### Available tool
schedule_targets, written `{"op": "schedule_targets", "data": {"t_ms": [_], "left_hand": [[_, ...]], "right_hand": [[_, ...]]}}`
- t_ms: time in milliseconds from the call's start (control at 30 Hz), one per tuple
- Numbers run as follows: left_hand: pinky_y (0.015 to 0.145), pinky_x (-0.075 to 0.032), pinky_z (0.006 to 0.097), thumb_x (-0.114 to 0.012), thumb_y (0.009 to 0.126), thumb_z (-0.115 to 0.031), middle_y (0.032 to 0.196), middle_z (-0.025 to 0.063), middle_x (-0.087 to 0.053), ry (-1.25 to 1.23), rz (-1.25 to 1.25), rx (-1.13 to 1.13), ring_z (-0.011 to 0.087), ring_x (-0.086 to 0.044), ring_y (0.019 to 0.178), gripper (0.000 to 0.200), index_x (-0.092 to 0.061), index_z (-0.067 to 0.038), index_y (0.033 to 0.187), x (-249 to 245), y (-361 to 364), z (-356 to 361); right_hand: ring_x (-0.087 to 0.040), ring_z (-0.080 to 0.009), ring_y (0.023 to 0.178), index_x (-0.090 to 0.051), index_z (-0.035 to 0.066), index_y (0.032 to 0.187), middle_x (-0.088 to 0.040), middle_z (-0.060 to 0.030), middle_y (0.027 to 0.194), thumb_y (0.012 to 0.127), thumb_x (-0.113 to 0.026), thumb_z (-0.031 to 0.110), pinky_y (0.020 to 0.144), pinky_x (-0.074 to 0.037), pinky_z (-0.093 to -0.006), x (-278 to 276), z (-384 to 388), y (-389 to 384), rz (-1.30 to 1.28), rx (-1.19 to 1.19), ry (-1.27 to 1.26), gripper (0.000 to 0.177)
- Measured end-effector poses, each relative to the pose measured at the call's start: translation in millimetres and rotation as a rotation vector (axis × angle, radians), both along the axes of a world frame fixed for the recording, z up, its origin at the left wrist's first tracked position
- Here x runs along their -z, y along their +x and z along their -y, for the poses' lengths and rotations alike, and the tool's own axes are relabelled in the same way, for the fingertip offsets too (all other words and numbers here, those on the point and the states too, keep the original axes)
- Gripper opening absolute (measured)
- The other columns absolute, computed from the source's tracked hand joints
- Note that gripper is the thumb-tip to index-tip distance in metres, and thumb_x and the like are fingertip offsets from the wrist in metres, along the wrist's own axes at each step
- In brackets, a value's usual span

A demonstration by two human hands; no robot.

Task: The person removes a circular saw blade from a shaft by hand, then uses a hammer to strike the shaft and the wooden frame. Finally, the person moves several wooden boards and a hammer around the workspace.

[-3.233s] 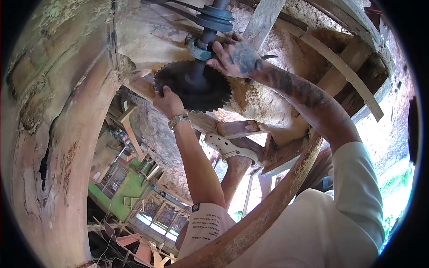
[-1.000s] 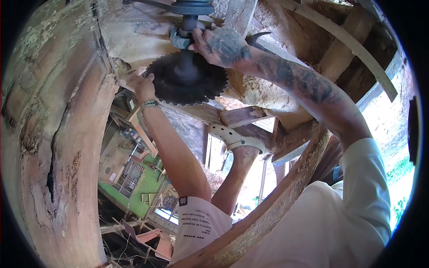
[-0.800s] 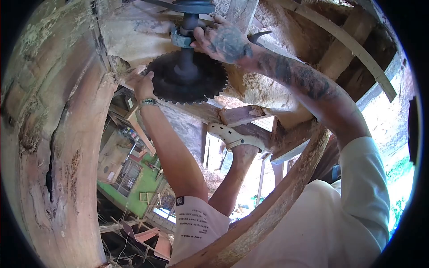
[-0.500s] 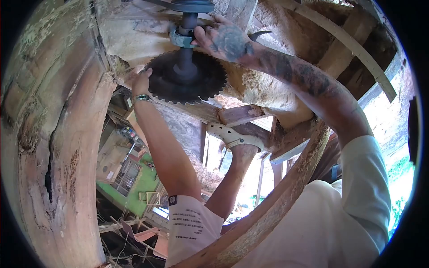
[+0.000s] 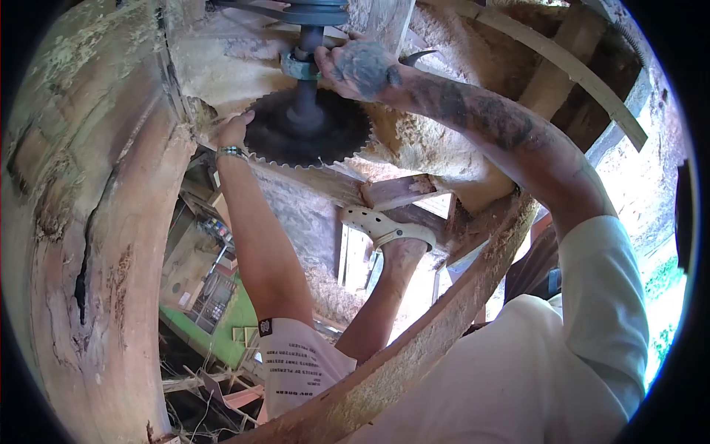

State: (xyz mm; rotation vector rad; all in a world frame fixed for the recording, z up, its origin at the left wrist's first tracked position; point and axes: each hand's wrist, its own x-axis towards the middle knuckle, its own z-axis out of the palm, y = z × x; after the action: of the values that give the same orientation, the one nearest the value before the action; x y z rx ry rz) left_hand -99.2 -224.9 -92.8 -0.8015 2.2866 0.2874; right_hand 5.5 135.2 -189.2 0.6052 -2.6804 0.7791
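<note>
A dark circular saw blade [image 5: 274,133] with a toothed rim sits on a metal shaft [image 5: 305,92]. Higher up, a bluish metal collar [image 5: 298,68] rings the shaft, below a grooved pulley [image 5: 316,13]. My left hand [image 5: 234,132], with a bracelet at the wrist, is closed at the blade's left rim. Its thumb lies by the teeth, and its other fingers are partly hidden. My tattooed right hand [image 5: 362,68] is closed against the right side of the collar and shaft, some fingertips out of sight behind them.
A thick cracked timber [image 5: 111,281] rises on the left. A sawdust-covered beam [image 5: 444,325] crosses in front of my body. My foot in a pale clog [image 5: 370,224] rests near a wooden crosspiece [image 5: 399,192]. A curved wooden strip [image 5: 547,52] spans the upper right.
The view has shifted slightly, and my right hand has moved a little left along the collar with its wrist turned. My left hand stays at the blade's rim.
</note>
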Motion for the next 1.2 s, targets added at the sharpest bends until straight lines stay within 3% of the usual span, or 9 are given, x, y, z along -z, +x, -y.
{"op": "schedule_targets", "data": {"t_ms": [167,367,467,533,633,833,900,1100,1200], "left_hand": [[0.113,-0.032,0.0369,-0.080,0.080,-0.029,0.146,0.0188,-0.051,0.056,-0.026,-0.059,0.0280,-0.047,0.135,0.069,-0.057,0.004,0.135,49,-14,73],[0.111,-0.034,0.0370,-0.079,0.081,-0.032,0.146,0.0187,-0.048,0.017,-0.004,-0.097,0.0269,-0.047,0.132,0.070,-0.055,0.004,0.136,42,-12,55],[0.105,-0.039,0.0369,-0.076,0.082,-0.032,0.138,0.0178,-0.053,0.022,-0.012,-0.073,0.0267,-0.052,0.124,0.063,-0.058,0.003,0.131,30,-8,35],[0.101,-0.042,0.0368,-0.075,0.083,-0.032,0.133,0.0172,-0.056,0.025,-0.015,-0.064,0.0266,-0.055,0.119,0.058,-0.060,0.003,0.128,23,-7,27],[0.095,-0.047,0.0366,-0.073,0.085,-0.032,0.125,0.0163,-0.061,0.040,-0.032,-0.075,0.0263,-0.060,0.111,0.052,-0.063,0.003,0.123,19,-10,22],[0.072,-0.054,0.0338,-0.067,0.089,-0.030,0.101,0.0104,-0.068,0.388,-0.445,-0.520,0.0225,-0.065,0.083,0.035,-0.069,-0.001,0.107,-15,15,-9],[0.083,-0.055,0.0392,-0.059,0.096,-0.034,0.104,0.0117,-0.071,0.469,-0.595,-0.681,0.0264,-0.068,0.092,0.040,-0.067,0.001,0.114,-55,46,-73],[0.058,-0.055,0.0352,-0.065,0.092,-0.023,0.104,0.0161,-0.069,0.255,-0.782,-0.457,0.0253,-0.069,0.077,0.042,-0.060,0.011,0.117,-52,136,-149],[0.077,-0.057,0.0387,-0.063,0.093,-0.014,0.106,0.0233,-0.068,0.012,-0.902,-0.519,0.0296,-0.069,0.088,0.040,-0.057,0.014,0.121,-45,143,-182]], "right_hand": [[-0.065,-0.0276,0.062,-0.052,-0.011,0.122,-0.061,-0.0091,0.069,0.090,-0.055,0.018,0.056,-0.053,-0.0420,-26,-18,-7,0.094,-0.139,0.051,0.043],[-0.066,-0.0237,0.065,-0.055,-0.003,0.116,-0.059,-0.0062,0.065,0.098,-0.047,0.023,0.076,-0.054,-0.0464,11,-9,-4,-0.133,-0.074,0.161,0.033],[-0.060,-0.0281,0.057,-0.053,-0.009,0.113,-0.055,-0.0101,0.064,0.089,-0.056,0.015,0.073,-0.053,-0.0490,6,-9,2,-0.019,-0.056,-0.081,0.034],[-0.061,-0.0304,0.058,-0.055,-0.005,0.108,-0.057,-0.0108,0.065,0.093,-0.054,0.017,0.074,-0.053,-0.0503,-31,-32,10,0.358,-0.039,-0.290,0.027],[-0.064,-0.0329,0.061,-0.057,0.002,0.102,-0.059,-0.0120,0.067,0.098,-0.049,0.021,0.071,-0.053,-0.0500,-25,-33,28,0.257,0.078,-0.317,0.021],[-0.065,-0.0328,0.062,-0.057,0.008,0.101,-0.060,-0.0118,0.068,0.099,-0.048,0.022,0.054,-0.050,-0.0445,-18,-24,16,0.343,0.091,-0.382,0.017],[-0.064,-0.0353,0.061,-0.057,0.007,0.099,-0.060,-0.0119,0.068,0.098,-0.049,0.023,0.053,-0.049,-0.0446,-9,-19,13,0.236,0.101,-0.325,0.018],[-0.064,-0.0345,0.063,-0.058,0.007,0.090,-0.061,-0.0127,0.070,0.094,-0.054,0.022,0.055,-0.049,-0.0452,-13,-15,8,0.245,0.085,-0.448,0.016],[-0.065,-0.0333,0.064,-0.058,0.007,0.086,-0.061,-0.0120,0.071,0.092,-0.056,0.022,0.056,-0.050,-0.0452,-10,-9,9,0.207,0.131,-0.444,0.016]]}}
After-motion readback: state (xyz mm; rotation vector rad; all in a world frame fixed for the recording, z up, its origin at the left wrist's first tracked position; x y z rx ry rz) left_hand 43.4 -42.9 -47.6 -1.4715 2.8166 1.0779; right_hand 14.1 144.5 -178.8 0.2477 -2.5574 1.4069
